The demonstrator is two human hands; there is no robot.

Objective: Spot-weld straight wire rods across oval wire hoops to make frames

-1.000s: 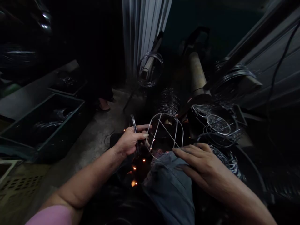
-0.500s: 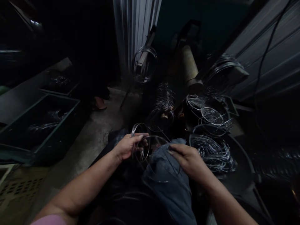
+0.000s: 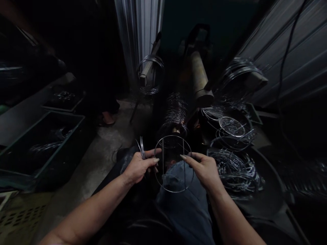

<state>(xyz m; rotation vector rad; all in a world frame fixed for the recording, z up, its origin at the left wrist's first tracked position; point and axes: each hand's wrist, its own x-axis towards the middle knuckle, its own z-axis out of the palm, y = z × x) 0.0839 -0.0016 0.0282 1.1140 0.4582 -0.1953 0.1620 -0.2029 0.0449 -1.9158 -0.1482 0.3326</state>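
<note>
Over my lap, a round wire ring (image 3: 163, 149) with two straight wire bars across it is held upright between my hands. My left hand (image 3: 139, 167) pinches its left side with thumb and fingers. A bunch of several thin wire rings (image 3: 142, 147) also hangs in that hand, seen nearly edge-on. On the other side, my right hand (image 3: 204, 168) has thumb and fingers closed at the right rim of the ring. Blue denim cloth (image 3: 186, 197) lies below, on my leg. In front of the ring stands a stack of wire rings (image 3: 175, 109) around a rod.
Right of me, a round basin (image 3: 277, 180) bears tangled wire pieces (image 3: 235, 172). Wire coils hang on a post (image 3: 148, 69) and on a bar at the right. At left are a glass-sided bin (image 3: 63, 143), a yellow crate (image 3: 22, 214) and a person's foot (image 3: 108, 118).
The crossbarred ring has come up into clear view between both hands. My right hand has moved off the denim to its rim, and the left-hand bunch has turned edge-on.
</note>
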